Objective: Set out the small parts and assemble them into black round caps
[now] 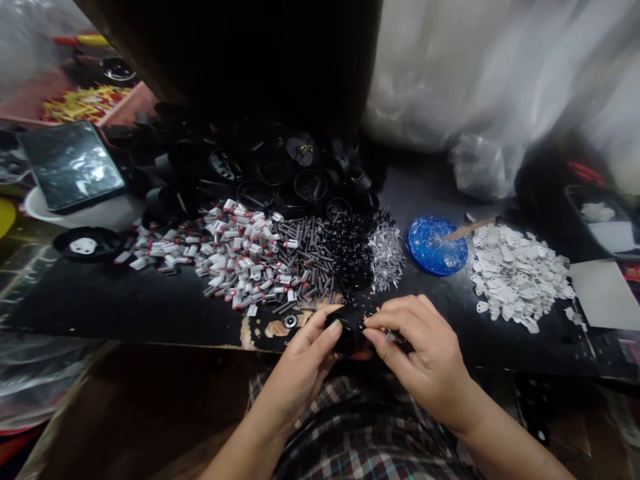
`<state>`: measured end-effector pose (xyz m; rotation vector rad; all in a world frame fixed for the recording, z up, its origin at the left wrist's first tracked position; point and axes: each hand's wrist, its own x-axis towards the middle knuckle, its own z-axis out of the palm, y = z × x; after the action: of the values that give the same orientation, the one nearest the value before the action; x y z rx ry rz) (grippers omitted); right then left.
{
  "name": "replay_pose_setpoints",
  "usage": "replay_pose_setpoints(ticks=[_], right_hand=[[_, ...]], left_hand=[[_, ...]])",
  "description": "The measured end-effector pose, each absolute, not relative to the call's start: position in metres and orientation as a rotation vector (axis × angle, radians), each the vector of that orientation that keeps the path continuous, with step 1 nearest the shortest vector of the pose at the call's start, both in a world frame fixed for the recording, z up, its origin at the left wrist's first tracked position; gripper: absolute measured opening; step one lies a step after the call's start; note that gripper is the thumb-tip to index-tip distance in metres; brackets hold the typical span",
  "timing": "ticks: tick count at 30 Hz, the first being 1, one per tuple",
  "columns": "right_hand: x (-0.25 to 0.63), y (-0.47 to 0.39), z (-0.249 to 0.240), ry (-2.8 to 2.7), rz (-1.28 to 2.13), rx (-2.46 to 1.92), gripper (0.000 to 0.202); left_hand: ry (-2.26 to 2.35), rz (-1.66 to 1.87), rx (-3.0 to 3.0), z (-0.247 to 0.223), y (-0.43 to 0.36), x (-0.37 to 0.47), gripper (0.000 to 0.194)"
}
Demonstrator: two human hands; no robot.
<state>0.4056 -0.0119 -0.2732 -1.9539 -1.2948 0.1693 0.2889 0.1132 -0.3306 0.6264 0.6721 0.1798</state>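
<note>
My left hand [317,343] is closed round a black round part [345,331], just over the front edge of the bench. At its right side, my right hand [417,343] pinches small pieces [393,335], silvery where they show between the fingers; their shape is too small to make out. Beyond the hands lie heaps of white-grey cylinders with red ends [250,257], springs [313,257], small black parts [350,250] and small silvery pieces [387,253].
A blue dish [437,245] with a wooden stick [470,229] stands right of the heaps, beside a pile of flat white pieces [520,277]. Black round housings [310,183] crowd the back. A dark flat device [73,167] rests on a white bowl [43,203] at left.
</note>
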Motion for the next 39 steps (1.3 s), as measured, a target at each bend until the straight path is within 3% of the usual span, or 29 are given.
replay_pose_setpoints(ticks=[16, 18, 23, 30, 34, 39], right_hand=[[0.411, -0.013, -0.269, -1.438, 0.183, -1.984, 0.008], [0.412, -0.014, -0.266, -1.393, 0.33, -2.009, 0.009], [0.414, -0.016, -0.26, -1.259, 0.786, -2.117, 0.034], [0.418, -0.016, -0.253, -1.21, 0.964, -2.091, 0.021], [0.42, -0.02, -0.253, -1.128, 1.048, -2.079, 0.023], [0.426, -0.027, -0.265, -0.828, 1.524, -1.588, 0.036]], left_hand=[[0.664, 0.172, 0.679, -0.332, 0.114, 0.294, 0.032], [0.67, 0.189, 0.688, -0.334, 0.115, 0.293, 0.031], [0.678, 0.25, 0.709, -0.338, 0.122, 0.286, 0.023], [0.652, 0.171, 0.801, -0.341, 0.125, 0.285, 0.023], [0.579, 0.14, 1.163, -0.343, 0.135, 0.278, 0.02], [0.326, 0.446, 1.692, -0.341, 0.137, 0.265, 0.029]])
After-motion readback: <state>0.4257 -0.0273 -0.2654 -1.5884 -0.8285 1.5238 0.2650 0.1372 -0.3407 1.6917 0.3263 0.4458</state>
